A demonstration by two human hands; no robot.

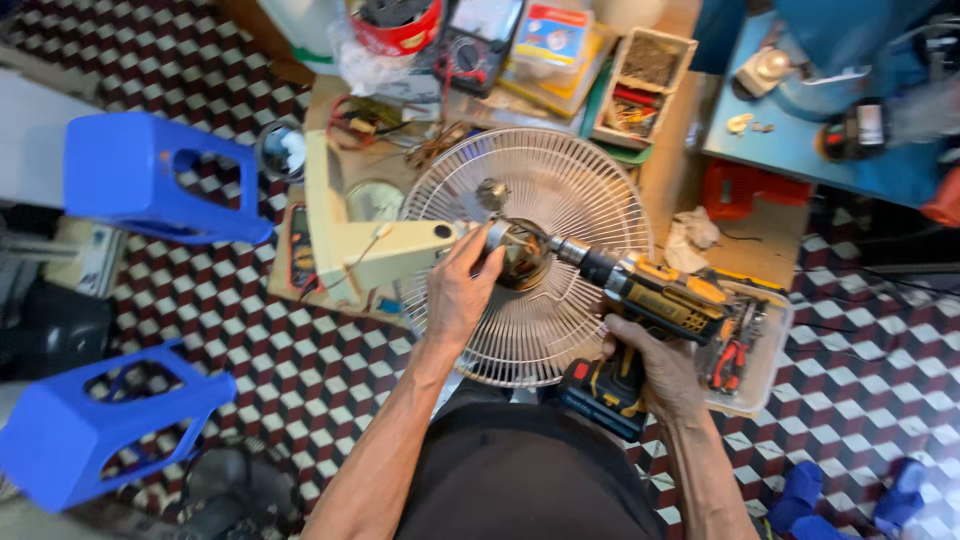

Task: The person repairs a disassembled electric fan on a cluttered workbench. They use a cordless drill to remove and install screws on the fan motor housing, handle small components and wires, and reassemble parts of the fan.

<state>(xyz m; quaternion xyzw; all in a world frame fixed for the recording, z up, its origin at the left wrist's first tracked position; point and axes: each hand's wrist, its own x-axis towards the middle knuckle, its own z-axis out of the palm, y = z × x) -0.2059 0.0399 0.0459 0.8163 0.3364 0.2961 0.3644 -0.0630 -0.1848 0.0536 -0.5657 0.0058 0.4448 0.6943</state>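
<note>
The scene is brightly and evenly lit, with soft daylight that seems strongest toward the top of the frame. Shadows are faint and short. The round white wire fan guard at the centre catches light on its ribs, and the shiny metal motor hub shows small glints. The two glossy blue plastic stools at the left carry pale sheen. Focus is sharp in the middle; the checkered floor tiles bend outward toward the corners, a wide-lens distortion. Lower corners look softer and slightly smeared. Colours are saturated, with no heavy glare.
</note>
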